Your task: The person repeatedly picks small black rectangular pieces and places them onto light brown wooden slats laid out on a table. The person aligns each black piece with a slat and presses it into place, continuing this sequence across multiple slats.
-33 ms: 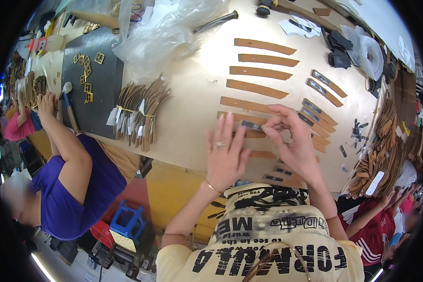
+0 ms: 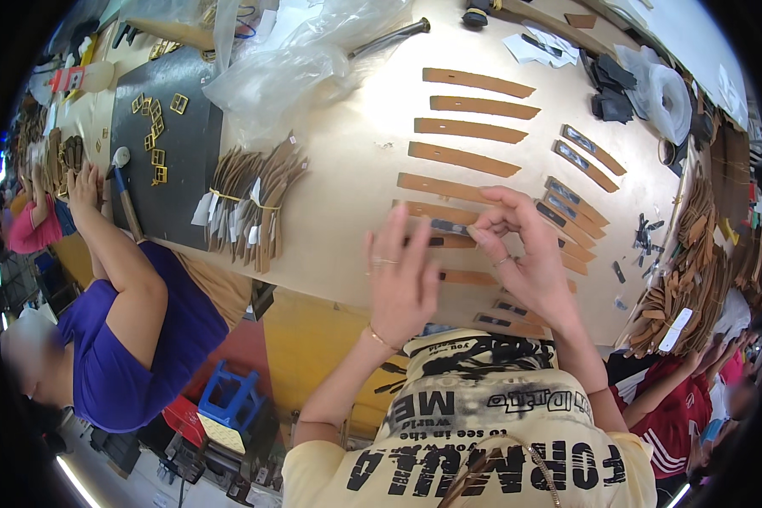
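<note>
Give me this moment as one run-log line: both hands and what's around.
left hand: open, blurred, by brown strips | right hand: fingers pinching dark piece | around: banded bundle, hammer

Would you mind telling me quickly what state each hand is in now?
Left hand: open, slightly blurred, nothing seen in its grasp.
Right hand: closed in a pinch, holding a small dark strip.

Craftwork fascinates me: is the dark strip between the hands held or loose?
Held: the right hand pinches one end of the dark strip.
</note>
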The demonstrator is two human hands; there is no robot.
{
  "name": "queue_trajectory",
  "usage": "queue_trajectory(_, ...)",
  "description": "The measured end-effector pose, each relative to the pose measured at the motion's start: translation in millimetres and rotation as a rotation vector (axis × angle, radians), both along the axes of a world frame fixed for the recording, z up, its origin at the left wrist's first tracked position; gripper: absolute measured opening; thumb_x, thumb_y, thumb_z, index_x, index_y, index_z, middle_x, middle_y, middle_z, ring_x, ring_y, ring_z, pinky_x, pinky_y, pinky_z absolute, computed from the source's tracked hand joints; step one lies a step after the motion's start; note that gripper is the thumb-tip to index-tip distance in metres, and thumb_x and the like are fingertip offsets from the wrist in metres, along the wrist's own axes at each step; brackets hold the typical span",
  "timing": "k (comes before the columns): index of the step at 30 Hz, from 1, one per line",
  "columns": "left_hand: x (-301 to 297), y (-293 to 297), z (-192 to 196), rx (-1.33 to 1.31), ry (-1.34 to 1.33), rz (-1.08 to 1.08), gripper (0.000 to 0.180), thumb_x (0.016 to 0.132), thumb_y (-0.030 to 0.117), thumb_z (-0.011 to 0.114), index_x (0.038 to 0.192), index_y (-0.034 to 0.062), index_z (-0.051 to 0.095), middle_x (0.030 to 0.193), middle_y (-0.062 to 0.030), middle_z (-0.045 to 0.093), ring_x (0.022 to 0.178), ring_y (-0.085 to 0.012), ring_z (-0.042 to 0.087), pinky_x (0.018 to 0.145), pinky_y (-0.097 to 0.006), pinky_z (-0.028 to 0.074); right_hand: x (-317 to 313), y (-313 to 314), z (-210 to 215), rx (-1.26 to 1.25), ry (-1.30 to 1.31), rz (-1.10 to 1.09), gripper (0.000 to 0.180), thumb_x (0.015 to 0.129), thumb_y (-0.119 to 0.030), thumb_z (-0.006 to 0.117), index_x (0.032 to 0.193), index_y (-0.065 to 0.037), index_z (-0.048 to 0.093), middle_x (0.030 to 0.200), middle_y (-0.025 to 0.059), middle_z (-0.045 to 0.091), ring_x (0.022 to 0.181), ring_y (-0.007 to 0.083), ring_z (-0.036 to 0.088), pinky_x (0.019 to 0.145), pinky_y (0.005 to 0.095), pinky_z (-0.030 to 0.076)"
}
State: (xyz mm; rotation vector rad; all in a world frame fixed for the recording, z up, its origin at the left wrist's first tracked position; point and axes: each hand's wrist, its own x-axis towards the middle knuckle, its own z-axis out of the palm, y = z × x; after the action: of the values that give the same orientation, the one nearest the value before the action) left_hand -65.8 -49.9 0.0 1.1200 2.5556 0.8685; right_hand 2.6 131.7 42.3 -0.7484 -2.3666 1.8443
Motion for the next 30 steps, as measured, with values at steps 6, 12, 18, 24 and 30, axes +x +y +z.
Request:
queue_trajectory(6, -36, -7, 19, 0.556, -1.057, 0.413, 0.029, 0.093, 0.009, 0.069, 0.118, -0.0034, 0.063, 0.102, -0.0066, 0.065, 0.086, -0.0073, 0.060, 0.076, -0.023, 0.049, -17, -11, -2, -0.061, 0.036, 0.056, 0.045, 0.091, 0.000, 0.065, 0.132, -0.004, 0.048, 0.087, 0.0071, 0.066, 0.081, 0.0170, 0.064, 0.076, 0.0307, 0.052)
queue_trajectory(12, -50, 9, 9, 0.332, -0.726, 0.473, 0.009, 0.087, 0.007, 0.074, 0.093, 0.0003, 0.071, 0.085, -0.0017, 0.066, 0.065, -0.0057, 0.052, 0.058, -0.024, 0.042, -29, -18, -15, -0.050, -0.017, 0.006, 0.047, 0.090, 0.002, 0.066, 0.130, -0.002, 0.044, 0.082, 0.0083, 0.063, 0.072, 0.0162, 0.063, 0.065, 0.0287, 0.051)
queue_trajectory(18, -47, 23, 3, 0.208, -0.351, 0.451, 0.006, 0.082, 0.008, 0.076, 0.086, 0.0050, 0.072, 0.080, -0.0038, 0.064, 0.053, -0.0127, 0.045, 0.052, -0.029, 0.039, -36, -25, -25, 0.018, -0.080, -0.052, 0.042, 0.088, 0.004, 0.066, 0.121, -0.002, 0.040, 0.077, 0.0094, 0.062, 0.065, 0.0164, 0.062, 0.056, 0.0291, 0.048)
queue_trajectory(24, -48, 24, 5, 0.191, -0.369, 0.461, 0.007, 0.081, 0.007, 0.076, 0.086, 0.0048, 0.071, 0.080, -0.0048, 0.064, 0.053, -0.0137, 0.046, 0.052, -0.029, 0.040, -38, -23, -28, 0.053, -0.065, -0.013, 0.038, 0.090, 0.003, 0.065, 0.116, -0.003, 0.038, 0.078, 0.0049, 0.061, 0.061, 0.0068, 0.051, 0.054, 0.0219, 0.041)
queue_trajectory(30, -47, 23, 5, 0.194, -0.353, 0.431, 0.007, 0.082, 0.005, 0.075, 0.087, 0.0041, 0.071, 0.083, -0.0058, 0.064, 0.053, -0.0145, 0.046, 0.053, -0.029, 0.041, -38, -23, -30, 0.062, -0.052, -0.010, 0.036, 0.090, 0.003, 0.064, 0.113, -0.004, 0.037, 0.077, 0.0048, 0.061, 0.061, 0.0069, 0.051, 0.054, 0.0218, 0.042)
